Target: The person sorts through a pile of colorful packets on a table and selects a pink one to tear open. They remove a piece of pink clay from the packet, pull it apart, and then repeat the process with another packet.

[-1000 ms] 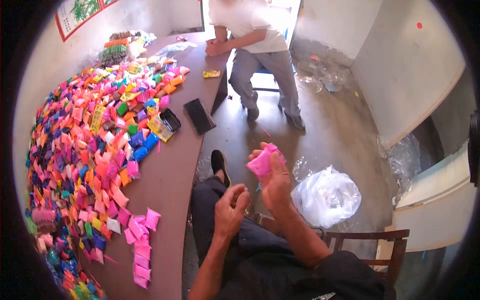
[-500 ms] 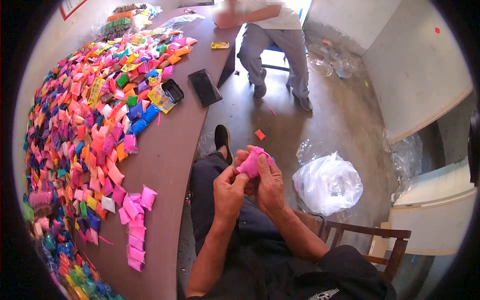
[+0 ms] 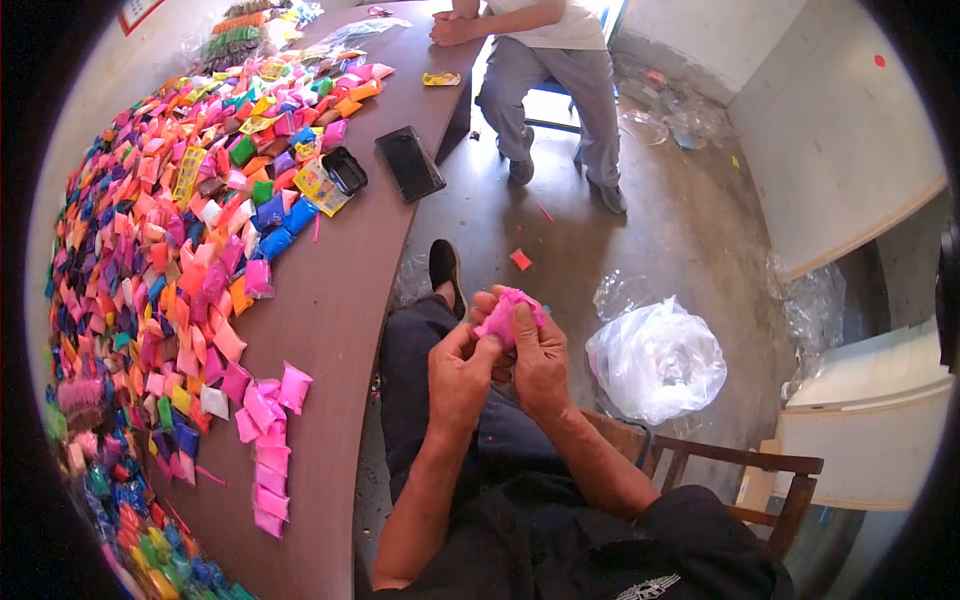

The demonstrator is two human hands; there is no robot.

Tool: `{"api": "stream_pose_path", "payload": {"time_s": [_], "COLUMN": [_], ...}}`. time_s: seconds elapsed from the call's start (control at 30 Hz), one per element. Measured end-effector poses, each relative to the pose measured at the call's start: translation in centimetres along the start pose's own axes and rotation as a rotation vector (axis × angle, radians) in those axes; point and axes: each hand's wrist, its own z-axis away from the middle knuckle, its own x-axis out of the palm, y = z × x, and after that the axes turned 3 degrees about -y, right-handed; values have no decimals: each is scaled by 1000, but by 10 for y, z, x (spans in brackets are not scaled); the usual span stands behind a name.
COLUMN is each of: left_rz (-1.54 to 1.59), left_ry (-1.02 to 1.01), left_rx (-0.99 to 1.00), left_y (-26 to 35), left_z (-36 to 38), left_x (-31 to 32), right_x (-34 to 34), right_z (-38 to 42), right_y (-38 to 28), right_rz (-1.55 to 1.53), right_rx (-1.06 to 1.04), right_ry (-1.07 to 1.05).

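Observation:
Above my lap, a lump of soft pink modelling clay [image 3: 510, 308] with an uneven, wrinkled surface is held between both hands. My left hand [image 3: 461, 376] pinches its lower left side, thumb pressed into it. From the right, my right hand [image 3: 541, 366] grips the same lump with the thumb on top and fingers curled behind, partly hidden. On the table to the left lies a strip of pink packets [image 3: 271, 455], apart from both hands.
A large heap of small coloured packets [image 3: 150, 260] covers the left of the brown table [image 3: 330, 330]. A black tablet-like object [image 3: 410, 165] and an open black case [image 3: 345, 172] lie there. Another person [image 3: 545, 70] sits opposite. A white plastic bag [image 3: 655, 360] stands on the floor beside a wooden chair [image 3: 740, 460].
My fingers have shifted slightly on the pink clay, and its shape looks a little different. The other person's forearms and clasped hands show more fully at the table edge.

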Motion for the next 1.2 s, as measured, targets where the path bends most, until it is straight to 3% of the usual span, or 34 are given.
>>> {"api": "stream_pose_path", "payload": {"time_s": [0.13, 0.23, 0.43, 0.63, 0.93, 1.2], "left_rz": [-67, 113, -76, -37, -178, -471], "left_ry": [-23, -50, -28, -74, 92, 171], "left_rx": [16, -34, 51, -51, 138, 405], "left_y": [-14, -9, -12, -11, -5, -7], "left_z": [2, 14, 10, 19, 17, 28], "left_x": [-9, -4, -3, -9, -19, -34], "right_x": [-1, 2, -2, -6, 4, 11], "right_z": [-4, -7, -6, -6, -5, -6], "right_y": [-1, -7, 6, 1, 5, 24], "right_rz": [-117, -206, -189, -339, -121, -355], "right_rx": [61, 116, 160, 304, 174, 331], "right_ry": [61, 116, 68, 104, -13, -21]}}
